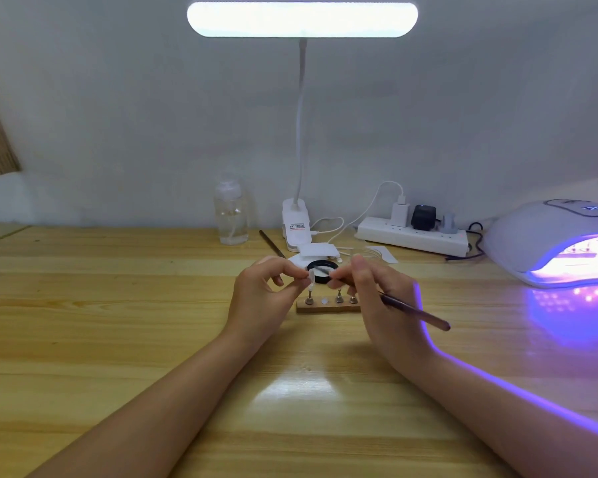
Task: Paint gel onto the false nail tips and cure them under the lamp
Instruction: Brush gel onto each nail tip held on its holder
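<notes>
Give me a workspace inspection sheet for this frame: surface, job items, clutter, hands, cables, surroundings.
Surface: wooden table, purple glow at right.
Job's things: nail tip; brush; wooden stand with metal holders; black gel jar; curing lamp, lit.
Clutter: clear bottle; spare brush; white pads.
Hands: left hand pinches the nail tip; right hand holds the brush.
Cables: power strip, white and black leads.
Surroundings: desk lamp, lit; white wall.

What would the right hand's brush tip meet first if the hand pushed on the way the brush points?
Probably the clear nail tip pinched by the left hand: the right hand aims its brush leftward at it. Whether they already touch is unclear.
</notes>
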`<state>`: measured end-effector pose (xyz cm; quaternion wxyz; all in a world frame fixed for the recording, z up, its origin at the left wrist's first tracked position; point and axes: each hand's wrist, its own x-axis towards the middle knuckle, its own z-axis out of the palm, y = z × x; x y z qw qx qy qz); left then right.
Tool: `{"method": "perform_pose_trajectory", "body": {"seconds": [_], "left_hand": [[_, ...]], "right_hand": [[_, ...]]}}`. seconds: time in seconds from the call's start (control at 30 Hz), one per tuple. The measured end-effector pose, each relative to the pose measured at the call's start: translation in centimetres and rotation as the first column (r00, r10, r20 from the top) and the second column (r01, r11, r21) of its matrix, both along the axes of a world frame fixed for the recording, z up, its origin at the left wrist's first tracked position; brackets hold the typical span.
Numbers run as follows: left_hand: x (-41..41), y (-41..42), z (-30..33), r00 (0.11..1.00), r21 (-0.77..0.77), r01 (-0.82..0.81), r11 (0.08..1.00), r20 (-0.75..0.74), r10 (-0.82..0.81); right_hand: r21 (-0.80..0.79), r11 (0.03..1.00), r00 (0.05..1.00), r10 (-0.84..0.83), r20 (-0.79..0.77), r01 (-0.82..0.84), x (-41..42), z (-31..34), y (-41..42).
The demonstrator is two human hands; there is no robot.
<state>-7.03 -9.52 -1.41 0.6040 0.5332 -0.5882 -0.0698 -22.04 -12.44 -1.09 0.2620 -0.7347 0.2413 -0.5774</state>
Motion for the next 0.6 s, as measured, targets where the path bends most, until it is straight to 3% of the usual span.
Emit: {"method": "perform_pose_trajectory", "body": {"seconds": [0.1, 0.23, 0.37, 0.5, 0.6], "left_hand": [[-0.04, 0.08, 0.06, 1.0, 0.01, -0.003, 1.0, -0.002, 0.003], [-0.08, 0.28, 0.18, 1.0, 0.042, -0.008, 0.999, 0.002, 0.008], [-0.1, 0.38, 0.27, 1.0, 0.076, -0.017, 0.997, 0.018, 0.016], [-0.06, 0.41, 0.27, 1.0, 0.096, -0.02, 0.995, 0.016, 0.019], [-0.07, 0.37, 0.28, 1.0, 0.098, -0.023, 0.995, 0.008, 0.022]], "right_hand": [[0.006, 1.0, 1.0, -0.005, -0.028, 0.005, 0.06, 0.01, -0.05], [0.073, 0.997, 0.997, 0.031, 0.077, -0.037, -0.02, 0.06, 0.1], [0.064, 0.996, 0.999, 0.054, 0.002, -0.054, 0.03, 0.11, 0.05], [0.151, 0.98, 0.988, 0.112, 0.109, -0.128, -0.06, 0.17, 0.22], [0.143, 0.984, 0.993, 0.094, 0.069, -0.103, -0.01, 0.3, 0.28]]}}
